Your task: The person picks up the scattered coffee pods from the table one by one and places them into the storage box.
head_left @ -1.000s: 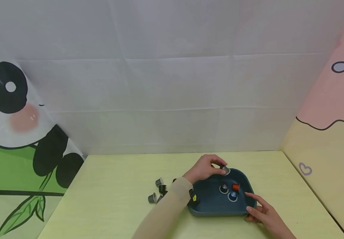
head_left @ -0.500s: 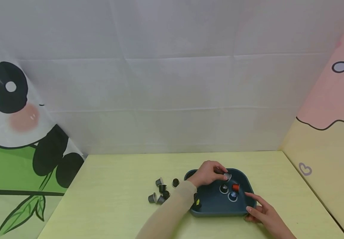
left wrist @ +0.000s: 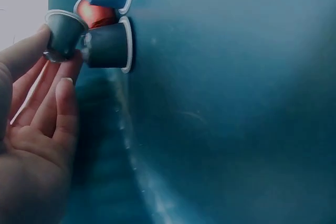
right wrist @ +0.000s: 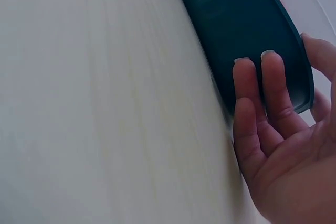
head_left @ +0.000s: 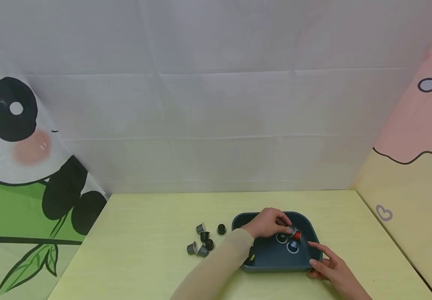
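Observation:
My left hand (head_left: 268, 223) pinches a grey coffee capsule (left wrist: 64, 36) between thumb and fingers, low over the dark teal tray (head_left: 268, 266). Close beside that capsule, a red capsule (head_left: 297, 236) lies in the tray. A dark capsule (head_left: 281, 238) and a blue capsule (head_left: 293, 247) stand near it. Something black with a yellow mark (head_left: 252, 256) sits at the tray's left side, partly behind the left sleeve. My right hand (head_left: 328, 266) grips the tray's front right corner. In the right wrist view, several of its fingers (right wrist: 273, 80) lie against the outer wall.
Left of the tray, several grey and black capsules (head_left: 203, 251) lie clustered on the pale yellow table (head_left: 144, 250). A single black capsule (head_left: 221, 229) stands a little apart from them. Behind the table hangs a white cloth (head_left: 216, 125).
My left hand has carried the grey capsule from the tray's back rim forward and right, down beside the red capsule. The right hand has stayed at the tray's corner.

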`<state>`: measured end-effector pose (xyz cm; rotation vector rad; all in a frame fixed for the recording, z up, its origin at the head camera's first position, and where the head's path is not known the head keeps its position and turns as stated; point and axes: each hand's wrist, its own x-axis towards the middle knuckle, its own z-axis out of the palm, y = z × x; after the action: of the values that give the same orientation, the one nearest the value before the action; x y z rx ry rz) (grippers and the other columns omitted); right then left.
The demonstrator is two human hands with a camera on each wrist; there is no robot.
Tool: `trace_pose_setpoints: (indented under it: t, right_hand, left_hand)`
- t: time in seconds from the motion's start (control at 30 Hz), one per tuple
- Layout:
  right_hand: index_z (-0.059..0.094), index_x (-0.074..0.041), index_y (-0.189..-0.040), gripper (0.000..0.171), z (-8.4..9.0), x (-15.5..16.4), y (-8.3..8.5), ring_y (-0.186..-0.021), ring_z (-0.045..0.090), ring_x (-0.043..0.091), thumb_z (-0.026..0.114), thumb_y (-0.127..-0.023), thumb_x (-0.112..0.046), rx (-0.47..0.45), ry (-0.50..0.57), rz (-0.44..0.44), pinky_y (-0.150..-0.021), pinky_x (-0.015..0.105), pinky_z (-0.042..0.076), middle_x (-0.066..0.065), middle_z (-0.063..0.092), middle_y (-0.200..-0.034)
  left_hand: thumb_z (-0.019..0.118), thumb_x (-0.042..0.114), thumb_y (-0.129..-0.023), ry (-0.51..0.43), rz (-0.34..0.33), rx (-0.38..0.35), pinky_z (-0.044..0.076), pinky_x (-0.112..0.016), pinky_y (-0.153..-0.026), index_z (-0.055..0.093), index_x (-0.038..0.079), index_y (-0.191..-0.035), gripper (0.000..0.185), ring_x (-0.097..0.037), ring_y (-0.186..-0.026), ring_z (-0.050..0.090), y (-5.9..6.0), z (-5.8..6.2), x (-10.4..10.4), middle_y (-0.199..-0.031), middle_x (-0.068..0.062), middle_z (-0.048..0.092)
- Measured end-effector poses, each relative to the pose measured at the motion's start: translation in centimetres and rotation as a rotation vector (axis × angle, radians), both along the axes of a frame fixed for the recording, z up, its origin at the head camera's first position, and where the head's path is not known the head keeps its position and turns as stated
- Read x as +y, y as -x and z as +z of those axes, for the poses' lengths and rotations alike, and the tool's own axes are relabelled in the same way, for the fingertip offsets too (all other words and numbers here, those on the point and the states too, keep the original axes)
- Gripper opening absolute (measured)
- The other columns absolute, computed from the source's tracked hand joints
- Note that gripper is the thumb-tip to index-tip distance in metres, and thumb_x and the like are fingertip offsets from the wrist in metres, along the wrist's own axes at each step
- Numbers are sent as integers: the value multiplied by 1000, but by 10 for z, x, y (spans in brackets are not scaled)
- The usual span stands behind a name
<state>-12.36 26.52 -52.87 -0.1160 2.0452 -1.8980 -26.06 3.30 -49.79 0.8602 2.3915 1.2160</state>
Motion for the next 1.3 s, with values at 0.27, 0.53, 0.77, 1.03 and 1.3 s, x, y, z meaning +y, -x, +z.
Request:
trace_pose_setpoints:
  t: [0.27,0.53,0.77,1.03,1.3]
  right_hand:
    - [53,-59,-118,46,-2,1,1,-82,71,20,51,-106,-14,11,4,4,-79,28,56,21,70,-93]
    - [54,-59,-117,47,0,0,0,-81,71,19,52,-105,-14,8,4,-2,-78,28,56,20,71,-92]
    - [54,-60,-118,47,0,0,0,-81,70,20,51,-106,-15,9,-5,-2,-79,28,56,20,71,-91]
    - [53,-58,-117,43,-2,0,0,-82,70,22,52,-105,-16,-24,-36,-22,-79,28,56,21,70,-93]
    - [53,-56,-116,41,0,-1,-1,-82,70,23,53,-105,-17,-30,-39,-33,-79,28,56,21,70,-92]
  left_hand:
    - [79,17,-87,17,-9,-45,51,-16,-73,75,14,-101,14,3,-80,64,-2,0,4,-89,12,71]
    - [79,15,-86,20,-41,-65,50,-16,-74,75,14,-104,18,4,-82,64,-1,-3,3,-91,12,72]
    - [79,17,-87,-11,-49,-22,50,-16,-74,75,13,-107,21,4,-84,64,2,-1,1,-96,10,73]
    - [76,19,-90,-87,-40,-17,50,-17,-81,75,13,-111,21,4,-92,63,4,5,-3,-100,14,71]
    - [74,19,-92,-158,-47,-15,49,-18,-86,74,14,-114,23,4,-95,63,3,16,-7,-105,11,71]
